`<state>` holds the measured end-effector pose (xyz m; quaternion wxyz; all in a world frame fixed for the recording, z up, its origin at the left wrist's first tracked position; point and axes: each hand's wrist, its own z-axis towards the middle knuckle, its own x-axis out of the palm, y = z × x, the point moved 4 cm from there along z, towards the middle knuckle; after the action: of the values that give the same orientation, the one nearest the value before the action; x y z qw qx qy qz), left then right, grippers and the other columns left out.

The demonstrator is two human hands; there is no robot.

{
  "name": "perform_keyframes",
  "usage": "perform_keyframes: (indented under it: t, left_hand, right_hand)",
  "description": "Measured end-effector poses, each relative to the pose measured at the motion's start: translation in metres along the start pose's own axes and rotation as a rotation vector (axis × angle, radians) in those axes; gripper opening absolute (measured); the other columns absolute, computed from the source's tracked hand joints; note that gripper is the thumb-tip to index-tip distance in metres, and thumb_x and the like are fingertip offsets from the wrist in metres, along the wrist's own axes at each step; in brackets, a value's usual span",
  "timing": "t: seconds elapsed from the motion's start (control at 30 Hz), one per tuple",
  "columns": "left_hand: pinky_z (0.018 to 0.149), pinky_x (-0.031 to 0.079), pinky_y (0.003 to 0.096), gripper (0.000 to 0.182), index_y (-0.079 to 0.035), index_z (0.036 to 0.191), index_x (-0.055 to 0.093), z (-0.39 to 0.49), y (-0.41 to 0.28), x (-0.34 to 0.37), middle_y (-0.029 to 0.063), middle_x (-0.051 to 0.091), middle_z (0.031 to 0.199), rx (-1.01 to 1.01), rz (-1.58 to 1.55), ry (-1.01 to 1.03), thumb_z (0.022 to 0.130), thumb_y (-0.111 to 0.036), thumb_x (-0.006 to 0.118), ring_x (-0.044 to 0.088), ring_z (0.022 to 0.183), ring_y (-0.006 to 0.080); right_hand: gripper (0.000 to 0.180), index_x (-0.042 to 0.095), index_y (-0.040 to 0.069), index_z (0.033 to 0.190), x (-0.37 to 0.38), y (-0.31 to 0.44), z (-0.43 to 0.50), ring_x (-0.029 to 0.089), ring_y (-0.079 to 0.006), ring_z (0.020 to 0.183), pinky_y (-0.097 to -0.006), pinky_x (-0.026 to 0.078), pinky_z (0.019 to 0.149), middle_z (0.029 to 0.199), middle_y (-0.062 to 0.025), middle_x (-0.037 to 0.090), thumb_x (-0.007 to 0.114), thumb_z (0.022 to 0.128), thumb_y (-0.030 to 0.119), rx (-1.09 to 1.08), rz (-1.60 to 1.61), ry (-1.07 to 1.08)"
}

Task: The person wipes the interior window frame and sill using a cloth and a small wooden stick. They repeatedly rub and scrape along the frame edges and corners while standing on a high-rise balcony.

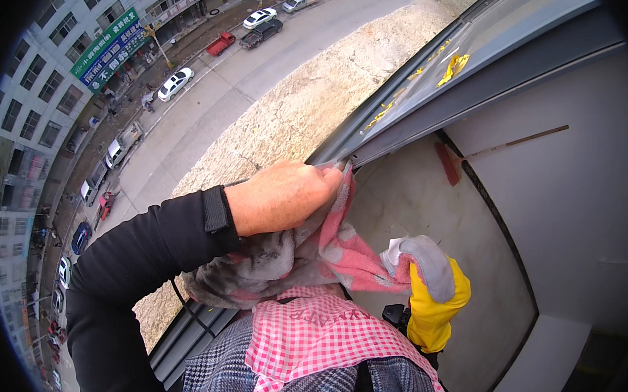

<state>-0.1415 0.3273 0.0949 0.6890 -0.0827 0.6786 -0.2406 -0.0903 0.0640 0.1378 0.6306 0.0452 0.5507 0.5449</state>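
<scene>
My left hand (288,194), bare below a black sleeve, grips a grey and pink plush cloth (265,266) close to the corner of a dark metal window frame (406,126). The cloth hangs in folds and stretches across to my right hand (435,292), which wears a yellow rubber glove. Its fingers close on the cloth's other end, beside a small white piece (392,254) that I cannot make out. Scraps of yellow tape (454,69) stick to the window pane. A pink checked apron (310,332) covers my front.
On the left, a rough stone ledge (298,107) lies outside the window, with a street (206,101) and parked cars far below. Lower left runs the window track (189,335). Inside, a broom with a red head (448,164) leans by the wall (583,176) above the floor (464,228).
</scene>
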Motion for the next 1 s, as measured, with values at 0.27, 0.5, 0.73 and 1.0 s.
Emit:
perform_keyframes:
  t: [0.27, 0.5, 0.73, 1.0]
  left_hand:
    - [0.063, 0.056, 0.0389, 0.039, 0.007, 0.119, 0.055, -0.056, -0.021, -0.001, 0.0121, 0.064, 0.082, 0.083, 0.213, 0.092, 0.085, -0.012, 0.057, 0.068, 0.069, 0.0307]
    - [0.059, 0.053, 0.0426, 0.033, 0.0, 0.114, 0.057, -0.092, -0.025, -0.016, 0.0146, 0.063, 0.077, -0.122, -0.059, 0.235, 0.082, -0.008, 0.061, 0.067, 0.067, 0.0342]
    - [0.061, 0.052, 0.0493, 0.02, -0.003, 0.11, 0.054, -0.054, 0.002, -0.014, 0.0211, 0.066, 0.077, -0.351, -0.009, -0.075, 0.093, -0.013, 0.061, 0.067, 0.072, 0.0425]
    - [0.057, 0.054, 0.0448, 0.013, -0.002, 0.092, 0.056, -0.083, -0.012, -0.008, 0.014, 0.065, 0.069, -0.276, 0.206, -0.03, 0.086, -0.013, 0.058, 0.069, 0.065, 0.0345]
  right_hand:
    - [0.028, 0.074, 0.001, 0.105, -0.001, 0.0, 0.004, 0.073, -0.0272, 0.082, -0.0329, 0.055, 0.074, 0.094, -0.0128, 0.075, 0.077, 0.077, 0.001, 0.035, 0.014, -0.015]
    - [0.031, 0.073, 0.001, 0.104, 0.017, 0.001, 0.016, 0.072, -0.0304, 0.081, -0.0353, 0.055, 0.073, 0.092, -0.014, 0.074, 0.078, 0.074, 0.001, -0.069, 0.042, 0.112]
    - [0.029, 0.073, 0.0, 0.103, 0.017, 0.003, 0.011, 0.072, -0.0306, 0.08, -0.0354, 0.055, 0.073, 0.091, -0.015, 0.074, 0.078, 0.074, 0.003, -0.084, 0.016, 0.074]
    - [0.018, 0.072, -0.001, 0.101, -0.023, -0.012, -0.003, 0.069, -0.0174, 0.086, -0.0305, 0.053, 0.08, 0.095, -0.0079, 0.073, 0.073, 0.083, 0.002, 0.107, 0.004, -0.144]
